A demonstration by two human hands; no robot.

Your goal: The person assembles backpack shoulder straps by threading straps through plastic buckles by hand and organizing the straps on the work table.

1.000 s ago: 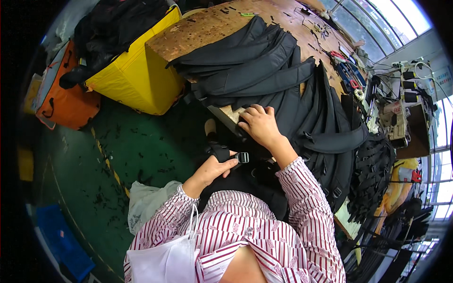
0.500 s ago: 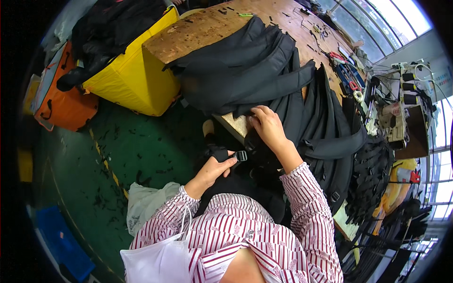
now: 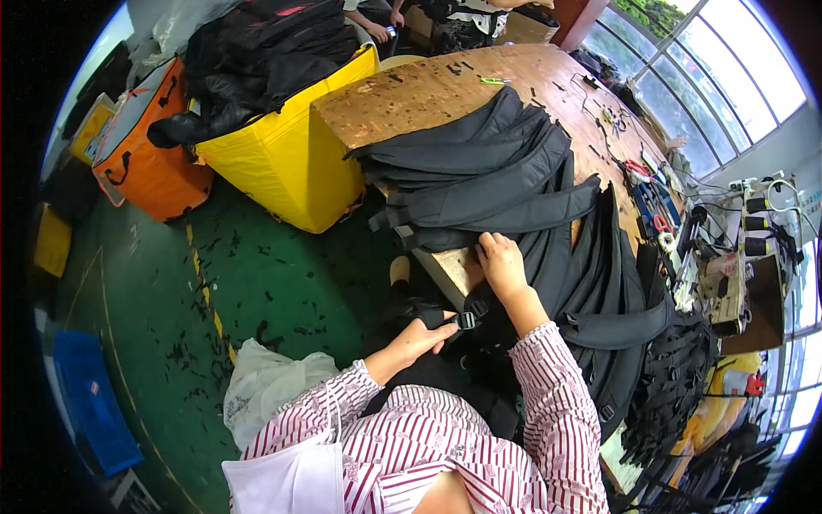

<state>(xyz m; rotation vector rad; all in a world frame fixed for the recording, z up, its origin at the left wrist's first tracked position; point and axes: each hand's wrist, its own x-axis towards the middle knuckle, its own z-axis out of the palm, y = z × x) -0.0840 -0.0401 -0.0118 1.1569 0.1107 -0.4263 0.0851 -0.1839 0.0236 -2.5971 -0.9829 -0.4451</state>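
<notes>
My left hand (image 3: 413, 344) is closed on a black strap, with a black plastic buckle (image 3: 465, 320) sticking out past the thumb. A short dark piece lies against the buckle's far side; its kind is hard to make out. My right hand (image 3: 505, 267) is above the table's near edge, beside the heap of black padded shoulder straps (image 3: 488, 188). Its fingers are bent and pressed together at the straps' lower edge; what they pinch, if anything, is hidden.
The wooden table (image 3: 385, 103) carries scraps, a green tool and scissors (image 3: 659, 223). A yellow bin (image 3: 282, 163) of black fabric and an orange bin (image 3: 163, 163) stand left. A sewing machine (image 3: 728, 283) is at right. A white bag (image 3: 274, 385) lies on the green floor.
The view has shifted, so the scene sits lower and further right, and people behind the table show. The buckle remains in my left hand; my right hand stays by the straps.
</notes>
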